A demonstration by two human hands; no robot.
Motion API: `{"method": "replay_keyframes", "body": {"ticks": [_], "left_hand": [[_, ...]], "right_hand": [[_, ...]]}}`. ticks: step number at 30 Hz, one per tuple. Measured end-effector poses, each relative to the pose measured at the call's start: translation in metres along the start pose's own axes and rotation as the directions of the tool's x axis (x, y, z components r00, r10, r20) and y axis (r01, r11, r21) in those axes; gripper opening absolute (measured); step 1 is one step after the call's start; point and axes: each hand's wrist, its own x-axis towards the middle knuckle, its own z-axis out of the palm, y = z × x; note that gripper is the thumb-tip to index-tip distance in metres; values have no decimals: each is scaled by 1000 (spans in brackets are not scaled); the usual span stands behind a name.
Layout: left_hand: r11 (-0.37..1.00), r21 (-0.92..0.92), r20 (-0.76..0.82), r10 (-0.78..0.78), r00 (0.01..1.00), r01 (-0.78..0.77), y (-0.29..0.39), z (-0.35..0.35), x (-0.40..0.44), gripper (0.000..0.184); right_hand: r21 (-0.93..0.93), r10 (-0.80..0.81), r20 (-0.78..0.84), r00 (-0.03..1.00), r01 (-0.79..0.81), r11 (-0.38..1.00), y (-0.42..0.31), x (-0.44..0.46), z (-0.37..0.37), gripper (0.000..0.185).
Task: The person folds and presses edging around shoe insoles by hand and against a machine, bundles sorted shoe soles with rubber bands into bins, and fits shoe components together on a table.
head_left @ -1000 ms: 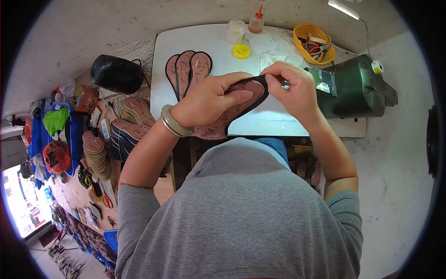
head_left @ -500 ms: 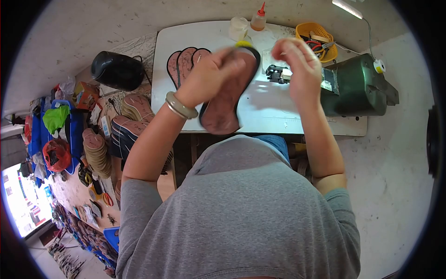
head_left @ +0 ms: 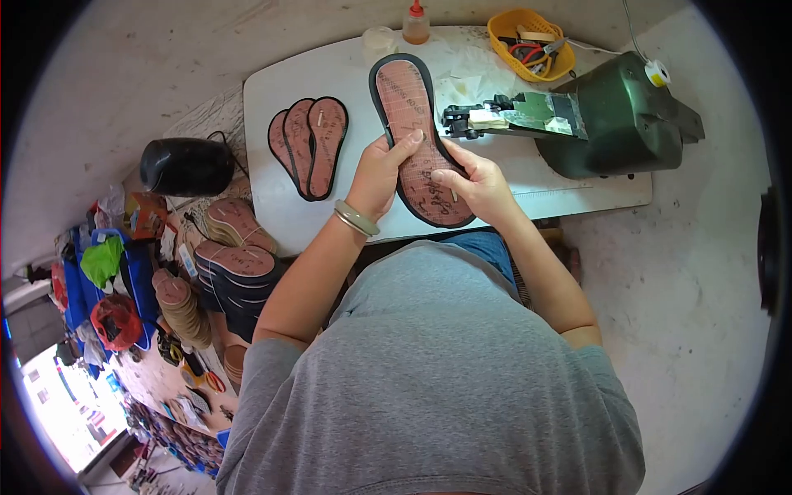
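Observation:
A pink shoe insole with a black bound edge and handwritten marks is held over the near part of the white table. My left hand is closed on its left edge, thumb lying on the pink face. On the opposite edge my right hand is closed too, its thumb pressed on the lower part; the fingers of both hands are partly hidden beneath. Right of the insole stands a dark green sewing machine, its head end close to the insole's edge. Several similar insoles lie fanned out and overlapping to the left.
At the table's back stand a red-capped bottle and a yellow basket of tools. A black cylindrical object lies left of the white table. Stacks of insoles crowd the side surface at lower left.
My right hand has come down from its raised place by the machine and taken hold of the insole. My left hand has moved lower along the edge, and the insole now leans the other way.

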Motion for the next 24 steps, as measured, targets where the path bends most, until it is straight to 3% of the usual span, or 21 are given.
{"method": "replay_keyframes", "body": {"ticks": [1,2,6,7,11,17,18,21,22,24], "left_hand": [[999,30,-36,-26,999,27,-5,2,1,24],[999,33,-30,-35,999,36,-6,5,5,24],[953,303,-147,63,987,-16,-7,19,25,25],[953,303,-145,57,988,-10,-14,20,36,25],[806,458,-79,457,886,-375,-64,19,96,28],[900,377,-95,270,958,-216,-60,59,124,29],[923,350,-95,204,974,-159,-54,62,125,30],[964,265,-86,5,996,18,-35,60,124,32],[964,266,-87,3,996,21,-32,57,125,32],[965,257,-84,-40,996,61,-27,49,130,32]], "right_hand": [[-83,-92,-58,994,87,993,5,1,-1,44],[-82,-86,-67,994,80,993,7,1,-2,44],[-497,-253,-130,959,157,854,15,3,-12,46],[-496,-247,-134,960,151,855,18,6,-17,46],[-325,-175,-227,958,95,941,35,26,-45,45],[-17,-24,-437,899,18,1000,46,27,-73,28],[160,63,-435,898,8,987,52,23,-73,25],[639,302,-340,890,-17,769,66,7,-67,19],[640,304,-340,890,-18,768,66,3,-65,19],[633,342,-140,929,-182,752,64,-5,-62,20]]}}
